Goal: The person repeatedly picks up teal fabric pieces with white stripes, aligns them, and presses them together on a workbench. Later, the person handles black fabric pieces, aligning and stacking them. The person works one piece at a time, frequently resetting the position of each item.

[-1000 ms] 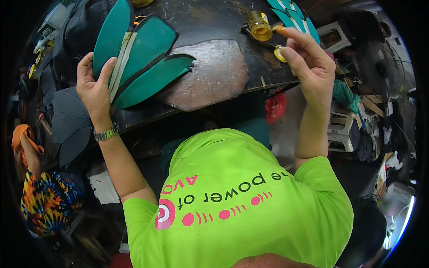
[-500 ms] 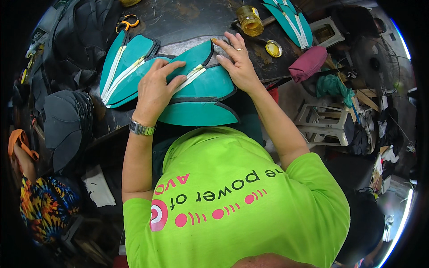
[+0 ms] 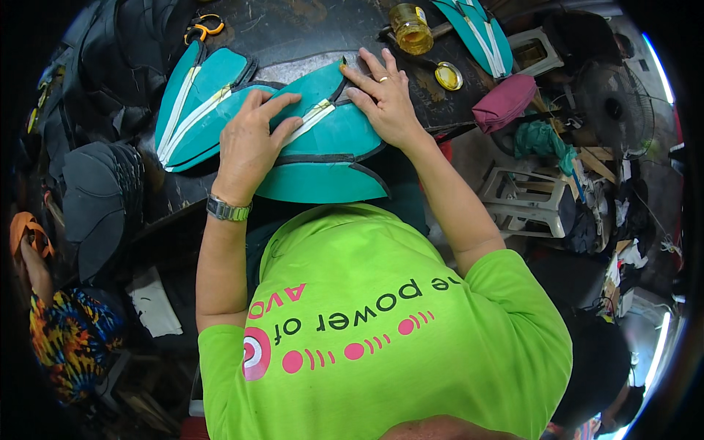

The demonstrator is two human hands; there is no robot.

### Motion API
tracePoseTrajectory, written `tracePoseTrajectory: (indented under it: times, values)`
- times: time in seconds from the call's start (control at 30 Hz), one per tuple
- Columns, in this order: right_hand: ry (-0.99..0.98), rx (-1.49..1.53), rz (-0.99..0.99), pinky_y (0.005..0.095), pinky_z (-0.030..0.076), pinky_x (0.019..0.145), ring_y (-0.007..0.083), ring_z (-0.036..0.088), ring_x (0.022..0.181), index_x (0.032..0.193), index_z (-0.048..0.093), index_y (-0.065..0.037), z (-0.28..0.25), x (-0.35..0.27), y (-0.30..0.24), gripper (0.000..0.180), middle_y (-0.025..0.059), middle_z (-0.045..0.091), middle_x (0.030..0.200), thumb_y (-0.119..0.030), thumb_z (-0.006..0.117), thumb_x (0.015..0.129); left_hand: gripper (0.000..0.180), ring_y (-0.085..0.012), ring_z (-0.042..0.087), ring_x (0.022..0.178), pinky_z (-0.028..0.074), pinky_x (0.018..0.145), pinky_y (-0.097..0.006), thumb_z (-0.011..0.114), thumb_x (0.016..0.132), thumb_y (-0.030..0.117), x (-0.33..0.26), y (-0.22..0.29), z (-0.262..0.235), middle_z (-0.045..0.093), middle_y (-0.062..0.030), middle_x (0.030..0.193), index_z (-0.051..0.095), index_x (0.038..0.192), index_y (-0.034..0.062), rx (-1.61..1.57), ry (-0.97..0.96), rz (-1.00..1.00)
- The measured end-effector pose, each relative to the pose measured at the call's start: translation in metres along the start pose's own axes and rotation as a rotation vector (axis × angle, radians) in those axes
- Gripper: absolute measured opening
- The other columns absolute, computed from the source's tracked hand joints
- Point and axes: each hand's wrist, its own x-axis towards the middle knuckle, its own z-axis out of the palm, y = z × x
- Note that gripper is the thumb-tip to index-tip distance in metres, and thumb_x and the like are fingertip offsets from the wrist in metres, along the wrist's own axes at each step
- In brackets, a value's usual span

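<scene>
Teal panel with black edging and a white strip is lying under and between both hands, its lower lobe hanging toward the wearer, below the left fingers.

Left hand: resting on top, thumb and forefinger parted, gripping nothing visibly; whether the tucked fingers are pinching an edge, cannot tell. Right hand: spreading loosely, empty, forefinger touching the panel's dark upper tip, amber smear showing at that fingertip.

Handling, as judged: panel is looking light, thin and bendable, smooth enough to be sliding, more creasable than fragile. Best hold is probably along the black-edged border, fingers keeping clear of any wet tip.

Left of the left hand, a second teal piece is lying; orange-handled scissors are sitting beyond it. Past the right fingertips, an open glass jar is standing, a round lid lying nearer. Right of that hand, a maroon pouch is resting. Farther left, dark shaped sheets are stacking up.
</scene>
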Motion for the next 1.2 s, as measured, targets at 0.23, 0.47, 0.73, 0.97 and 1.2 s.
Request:
tracePoseTrajectory:
  times: [0.23, 0.47, 0.73, 0.97, 1.2]
  values:
    - [0.048, -0.255, -0.269, 0.0691, 0.012, 0.118, 0.0328, 0.025, 0.153, 0.127, 0.073, -0.025, -0.011, -0.015, -0.022, 0.038, 0.0027, 0.051, 0.154, -0.042, 0.071, 0.092, 0.034, -0.0301, 0.067, 0.092, 0.054, 0.077, -0.04, 0.076, 0.088, 0.028, 0.0, -0.001, 0.001, 0.064, -0.0086, 0.108, 0.073, 0.12, 0.0187, -0.009, -0.001, -0.001]
    - [0.09, -0.319, -0.429, 0.0675, 0.017, 0.118, 0.0316, 0.03, 0.151, 0.117, 0.077, -0.023, -0.016, -0.013, -0.034, 0.038, 0.0031, 0.055, 0.148, -0.044, 0.077, 0.084, 0.034, -0.031, 0.067, 0.095, 0.054, 0.079, -0.041, 0.075, 0.088, 0.029, 0.0, -0.002, 0.002, 0.064, -0.0097, 0.108, 0.073, 0.12, 0.0185, 0.027, -0.007, 0.008]
    - [0.201, -0.317, -0.31, 0.0721, 0.018, 0.113, 0.0363, 0.032, 0.148, 0.112, 0.077, -0.024, -0.008, -0.013, -0.036, 0.039, 0.0102, 0.055, 0.144, -0.048, 0.077, 0.082, 0.033, -0.031, 0.067, 0.095, 0.054, 0.079, -0.041, 0.075, 0.088, 0.029, 0.0, -0.001, 0.0, 0.064, -0.0094, 0.108, 0.074, 0.12, 0.0193, 0.014, -0.013, -0.001]
    - [0.051, -0.271, -0.354, 0.0688, 0.018, 0.117, 0.0339, 0.027, 0.152, 0.119, 0.077, -0.032, -0.01, -0.011, -0.027, 0.034, 0.0057, 0.051, 0.152, -0.047, 0.073, 0.088, 0.033, -0.0307, 0.067, 0.093, 0.054, 0.079, -0.041, 0.075, 0.088, 0.029, 0.001, -0.002, 0.001, 0.064, -0.009, 0.105, 0.075, 0.119, 0.0188, 0.024, -0.003, 0.017]
    - [0.069, -0.245, -0.5, 0.0632, 0.022, 0.116, 0.0342, 0.039, 0.143, 0.109, 0.08, -0.027, -0.027, -0.011, -0.027, 0.028, 0.0059, 0.058, 0.142, -0.043, 0.077, 0.085, 0.033, -0.0306, 0.067, 0.093, 0.054, 0.078, -0.042, 0.076, 0.087, 0.029, 0.002, -0.002, 0.001, 0.063, -0.0085, 0.105, 0.075, 0.119, 0.0187, 0.023, -0.009, 0.02]
